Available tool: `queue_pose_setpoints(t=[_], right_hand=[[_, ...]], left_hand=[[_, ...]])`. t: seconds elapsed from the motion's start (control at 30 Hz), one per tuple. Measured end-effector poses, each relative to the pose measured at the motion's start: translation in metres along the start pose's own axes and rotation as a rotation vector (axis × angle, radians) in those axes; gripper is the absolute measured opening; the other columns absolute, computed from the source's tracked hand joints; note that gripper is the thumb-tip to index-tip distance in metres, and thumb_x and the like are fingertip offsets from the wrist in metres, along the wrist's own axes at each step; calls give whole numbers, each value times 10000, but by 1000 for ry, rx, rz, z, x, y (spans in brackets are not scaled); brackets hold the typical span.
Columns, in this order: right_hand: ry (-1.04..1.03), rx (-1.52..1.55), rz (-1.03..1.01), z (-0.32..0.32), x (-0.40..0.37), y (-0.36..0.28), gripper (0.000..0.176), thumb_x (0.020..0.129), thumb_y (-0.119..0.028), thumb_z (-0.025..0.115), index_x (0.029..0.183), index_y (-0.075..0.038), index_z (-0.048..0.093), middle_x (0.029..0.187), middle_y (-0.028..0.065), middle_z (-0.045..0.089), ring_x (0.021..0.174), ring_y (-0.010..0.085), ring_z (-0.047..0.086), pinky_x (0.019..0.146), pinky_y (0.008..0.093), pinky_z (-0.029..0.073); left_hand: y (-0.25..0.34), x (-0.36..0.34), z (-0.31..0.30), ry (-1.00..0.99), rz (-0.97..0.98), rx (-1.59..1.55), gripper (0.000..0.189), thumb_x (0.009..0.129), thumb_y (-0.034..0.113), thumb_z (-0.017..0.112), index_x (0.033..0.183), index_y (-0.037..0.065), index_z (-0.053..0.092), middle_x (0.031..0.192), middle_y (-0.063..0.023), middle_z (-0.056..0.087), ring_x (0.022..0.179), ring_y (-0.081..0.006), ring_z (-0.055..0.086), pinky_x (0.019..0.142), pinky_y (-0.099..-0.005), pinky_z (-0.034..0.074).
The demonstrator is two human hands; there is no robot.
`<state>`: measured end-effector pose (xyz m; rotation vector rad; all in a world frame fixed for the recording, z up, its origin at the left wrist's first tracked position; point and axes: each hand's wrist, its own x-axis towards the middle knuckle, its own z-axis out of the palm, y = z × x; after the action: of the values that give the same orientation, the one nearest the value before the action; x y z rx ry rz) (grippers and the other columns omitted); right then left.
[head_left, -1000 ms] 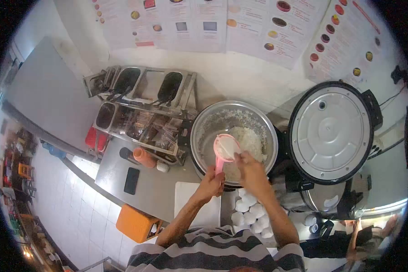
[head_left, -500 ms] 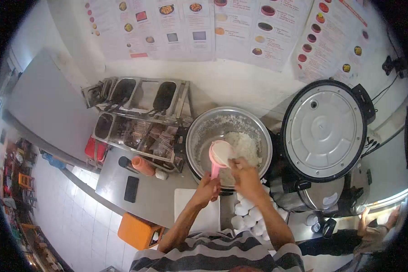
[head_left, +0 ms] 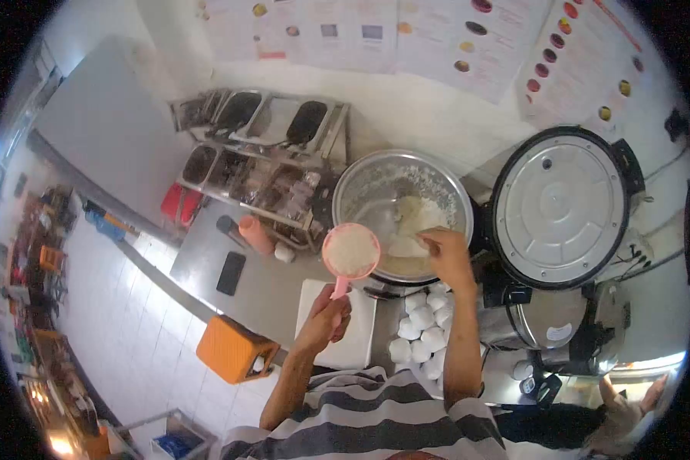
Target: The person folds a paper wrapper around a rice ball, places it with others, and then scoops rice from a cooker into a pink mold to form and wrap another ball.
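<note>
My left hand is closed round the handle of a pink cup filled with white rice. The cup is over the left front rim of a large metal pot. White rice lies in the pot and sticks to its inner wall. Over the pot's right front part, my right hand holds a pale, flat paddle, its fingers pinched on one end. Below the pot are a white tray and several white wrapped balls.
A rack of metal containers stands at the left, with an orange bottle and a dark phone before it. A round open lid stands right of the pot. Another person's arm shows at the lower right.
My left hand has moved the cup left, away from over the pot's middle, and its rice now shows. My right hand has parted from the cup and moved right. The camera view has shifted.
</note>
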<state>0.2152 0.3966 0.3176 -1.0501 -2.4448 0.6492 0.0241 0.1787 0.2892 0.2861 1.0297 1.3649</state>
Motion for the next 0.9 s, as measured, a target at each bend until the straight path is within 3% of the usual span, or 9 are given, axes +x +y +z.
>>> queue_pose_setpoints(t=[0.03,0.17,0.27,0.37,0.57,0.63,0.67,0.73,0.9], right_hand=[[193,344,-31,-3,-6,-4,140,743,-16,664,880,-3,692,866,140,693,747,248,682,641,380,531],[-103,1094,58,48,-65,-6,114,798,-15,639,899,0,690,867,105,695,784,217,671,673,338,522],[-279,1255,467,115,-109,-30,262,839,-107,661,1077,2,649,992,106,683,861,262,666,758,375,537],[-114,2164,975,191,-159,-40,628,915,-426,581,1410,-96,380,1270,148,560,1000,308,630,832,451,545],[-11,2102,897,230,-196,-31,515,919,-345,587,1335,-77,447,1118,137,612,769,267,618,688,455,527],[-55,1111,801,249,-176,-50,451,904,-291,626,1272,-64,499,1072,160,609,770,297,580,676,454,498],[-59,1106,811,277,-170,-50,451,904,-291,626,1272,-64,499,1072,160,609,770,297,580,676,454,498],[146,109,173,345,-173,-44,453,847,-235,701,1247,-94,540,1033,181,574,880,334,580,709,444,507],[352,72,187,325,-159,-74,479,810,-199,744,1231,-58,563,1006,171,593,881,355,545,744,422,474]], left_hand=[[-4,-12,-6,0,36,54,229,986,173,451,1194,79,435,722,2,447,403,-60,350,309,-212,250],[-26,-55,-18,69,21,-10,245,987,162,435,1210,61,432,715,-13,437,394,-64,337,309,-218,255],[-77,-62,-46,89,-97,-88,382,990,220,499,1324,60,403,758,5,488,473,-66,390,359,-197,335],[-102,-66,-40,-76,-230,-55,418,1008,277,486,1365,75,409,820,2,541,595,-62,481,536,-204,446],[-178,-58,-115,-77,-63,607,350,995,287,515,1232,30,524,896,-67,622,707,-142,582,641,-308,487],[-205,-51,-182,164,57,941,304,926,244,593,1119,10,588,1037,-164,643,801,-257,658,703,-386,512],[-217,-49,-214,296,190,950,312,875,204,641,1118,21,572,1039,-177,631,787,-299,657,683,-399,512],[-205,-42,-240,563,198,1133,411,794,148,706,1118,-5,505,989,-181,582,863,-350,598,754,-422,491],[-234,-35,-296,566,440,1384,462,762,125,738,1121,-11,481,1007,-190,565,884,-365,573,773,-437,475]])
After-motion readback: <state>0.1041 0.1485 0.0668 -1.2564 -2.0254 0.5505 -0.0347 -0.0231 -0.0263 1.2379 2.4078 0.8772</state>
